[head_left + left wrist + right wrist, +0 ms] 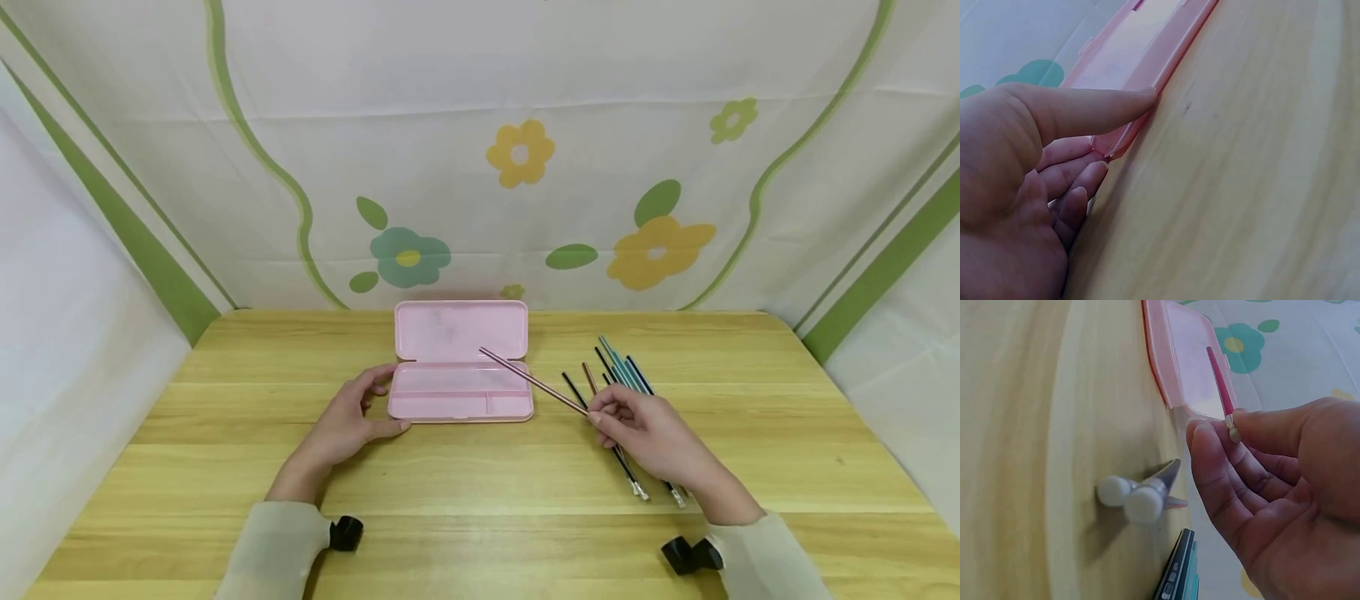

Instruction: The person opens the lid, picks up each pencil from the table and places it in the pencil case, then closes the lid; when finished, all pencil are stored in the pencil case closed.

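The left hand [343, 425] grips the pink case [438, 380] at its left end, the right hand [654, 437] pinching a raised pencil [536, 382].

And here's the pale yellow wooden table [465, 542], grain streaking left to right! Behind its far edge hangs a white fabric backdrop [420, 67] (creases and all), a wavy green stripe [303, 221] curving down to the left part of that edge. Over the middle, an orange-yellow flower [521, 154]; lower, further left, a teal flower with a yellow centre [408, 258]! Plain white cloth [82, 375] lines the surface's left edge, all under soft light.
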`<state>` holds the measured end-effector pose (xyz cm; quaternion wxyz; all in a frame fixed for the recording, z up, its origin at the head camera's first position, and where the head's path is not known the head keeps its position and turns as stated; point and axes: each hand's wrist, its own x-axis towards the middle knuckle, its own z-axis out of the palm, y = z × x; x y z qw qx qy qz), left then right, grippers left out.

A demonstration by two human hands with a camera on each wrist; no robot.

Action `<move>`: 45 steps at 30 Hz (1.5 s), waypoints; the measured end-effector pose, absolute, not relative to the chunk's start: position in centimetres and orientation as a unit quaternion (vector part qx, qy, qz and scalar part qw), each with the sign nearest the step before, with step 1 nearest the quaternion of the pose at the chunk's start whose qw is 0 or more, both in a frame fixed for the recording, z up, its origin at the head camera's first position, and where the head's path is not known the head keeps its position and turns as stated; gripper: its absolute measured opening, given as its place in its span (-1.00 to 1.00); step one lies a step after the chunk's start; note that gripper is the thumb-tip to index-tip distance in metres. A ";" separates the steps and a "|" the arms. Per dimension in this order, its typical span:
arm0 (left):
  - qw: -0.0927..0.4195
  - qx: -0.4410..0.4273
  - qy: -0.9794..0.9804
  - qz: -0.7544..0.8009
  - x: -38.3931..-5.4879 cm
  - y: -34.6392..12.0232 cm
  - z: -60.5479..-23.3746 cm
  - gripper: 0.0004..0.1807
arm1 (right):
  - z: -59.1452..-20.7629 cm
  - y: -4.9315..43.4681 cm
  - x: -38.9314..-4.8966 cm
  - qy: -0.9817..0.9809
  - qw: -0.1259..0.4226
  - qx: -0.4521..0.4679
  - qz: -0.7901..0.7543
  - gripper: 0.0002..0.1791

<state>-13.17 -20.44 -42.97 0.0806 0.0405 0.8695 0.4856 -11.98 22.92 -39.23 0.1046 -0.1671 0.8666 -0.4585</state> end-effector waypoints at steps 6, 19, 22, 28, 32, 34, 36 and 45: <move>0.076 0.039 0.871 0.483 -13.2 -20.5 -43.0 -0.03 | -38.9 21.9 -12.9 0.874 0.071 -0.182 -0.445 -0.88; 0.073 0.036 0.873 0.480 -13.0 -20.7 -43.1 -0.03 | -37.9 18.4 -15.1 0.876 0.048 -0.180 -0.444 -0.94; 0.074 0.034 0.875 0.478 -13.1 -20.8 -43.3 -0.02 | -37.8 17.9 -15.5 0.876 0.045 -0.181 -0.445 -0.94; 0.073 0.035 0.873 0.481 -13.1 -20.5 -43.2 -0.02 | -37.9 17.3 -16.2 0.883 0.034 -0.175 -0.435 -0.95; 0.072 0.039 0.872 0.483 -13.1 -20.3 -43.1 -0.03 | -38.2 16.7 -16.7 0.881 0.022 -0.182 -0.436 -0.96; 0.073 0.040 0.871 0.484 -13.0 -20.2 -43.1 -0.03 | -38.3 16.3 -16.9 0.878 0.022 -0.186 -0.440 -0.96; 0.073 0.039 0.870 0.485 -13.0 -20.2 -43.2 -0.03 | -38.4 16.0 -17.1 0.877 0.024 -0.188 -0.442 -0.96; 0.070 0.040 0.868 0.491 -13.0 -20.4 -43.3 -0.03 | -38.8 14.4 -17.8 0.884 0.011 -0.183 -0.429 -0.95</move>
